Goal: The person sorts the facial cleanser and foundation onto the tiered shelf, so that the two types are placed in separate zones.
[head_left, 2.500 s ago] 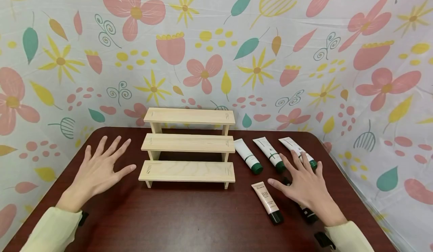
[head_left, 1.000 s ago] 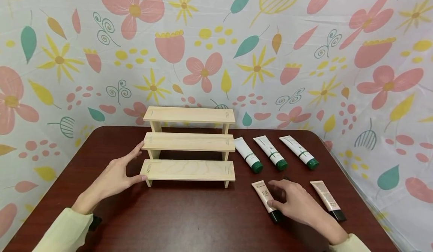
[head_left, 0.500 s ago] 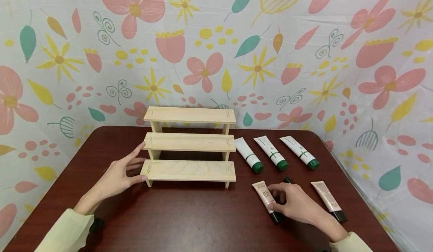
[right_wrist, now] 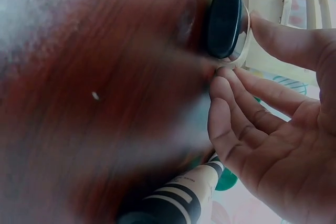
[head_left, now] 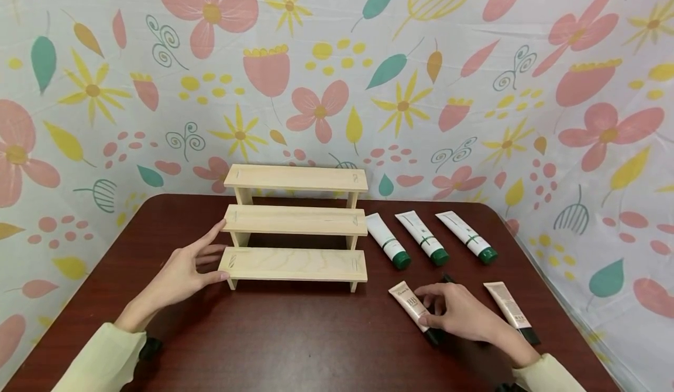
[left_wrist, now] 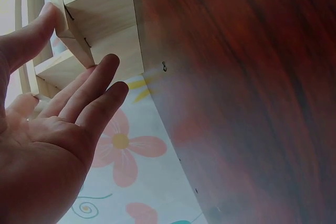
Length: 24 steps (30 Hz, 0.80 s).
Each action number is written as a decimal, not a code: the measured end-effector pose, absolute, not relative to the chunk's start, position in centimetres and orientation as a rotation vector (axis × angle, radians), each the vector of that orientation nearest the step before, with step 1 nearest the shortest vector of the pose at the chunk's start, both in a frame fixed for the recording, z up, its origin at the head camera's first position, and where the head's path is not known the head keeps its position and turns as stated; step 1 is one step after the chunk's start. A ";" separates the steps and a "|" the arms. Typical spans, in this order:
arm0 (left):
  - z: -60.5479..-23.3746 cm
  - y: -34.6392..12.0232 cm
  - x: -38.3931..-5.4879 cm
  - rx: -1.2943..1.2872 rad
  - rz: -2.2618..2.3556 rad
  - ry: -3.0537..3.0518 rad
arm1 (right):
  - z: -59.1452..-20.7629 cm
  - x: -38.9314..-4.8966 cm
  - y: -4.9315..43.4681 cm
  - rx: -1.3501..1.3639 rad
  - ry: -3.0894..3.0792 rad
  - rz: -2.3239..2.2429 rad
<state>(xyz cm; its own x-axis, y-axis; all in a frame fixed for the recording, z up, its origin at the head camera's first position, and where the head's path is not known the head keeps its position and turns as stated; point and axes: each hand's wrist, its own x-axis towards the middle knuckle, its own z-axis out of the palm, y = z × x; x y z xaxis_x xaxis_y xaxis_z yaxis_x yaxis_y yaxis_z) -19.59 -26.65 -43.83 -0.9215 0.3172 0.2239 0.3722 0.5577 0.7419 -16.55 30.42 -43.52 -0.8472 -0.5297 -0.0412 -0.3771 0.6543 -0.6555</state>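
A: What do the two hands do at this moment?

B: The right hand (head_left: 463, 313), in the lower right of the head view, pinches the beige BB tube (head_left: 408, 303) between thumb and fingers. The tube is slanted, with its black cap toward the lower edge of the frame; whether it touches the table (head_left: 305, 339) cannot be told

A: And the left hand?

B: The left hand (head_left: 181, 275), left of the centre, has its fingers loosely extended and grips nothing. Its thumb touches the lowest board of the wooden stand (head_left: 295, 263), and its index fingertip the middle board

A: How far is the work, then?

B: It seems to be only at its beginning. One tube is grasped, this much is done. The second beige tube (head_left: 509, 304), at the lower right, and three white tubes (head_left: 421, 237), at the right above it, lie on the table and no hand holds them, so their handling is probably left. A dark thing (head_left: 447, 278), mostly covered by the right hand, cannot be recognised surely
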 end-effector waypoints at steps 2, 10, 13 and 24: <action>-43.8 -26.7 -19.6 -0.602 -1.320 -2.715 | -43.5 -16.7 30.5 -0.729 2.628 -0.974; -43.8 -26.7 -19.6 -0.587 -1.326 -2.718 | -43.7 -17.2 30.6 -0.711 2.553 -1.019; -43.8 -26.7 -19.6 -0.587 -1.342 -2.718 | -43.8 -17.2 30.6 -0.696 2.540 -1.034; -43.8 -26.6 -19.6 -0.586 -1.352 -2.712 | -43.7 -17.5 30.0 -0.658 2.562 -1.020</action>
<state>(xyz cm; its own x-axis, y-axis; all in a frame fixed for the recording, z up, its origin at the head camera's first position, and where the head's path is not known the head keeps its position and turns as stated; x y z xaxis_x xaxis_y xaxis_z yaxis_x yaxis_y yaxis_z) -19.61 -26.62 -43.83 -0.9265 0.3090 0.2150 0.3576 0.5444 0.7588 -17.52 30.04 -43.75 -0.8481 -0.5183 -0.1099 -0.3009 0.6418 -0.7053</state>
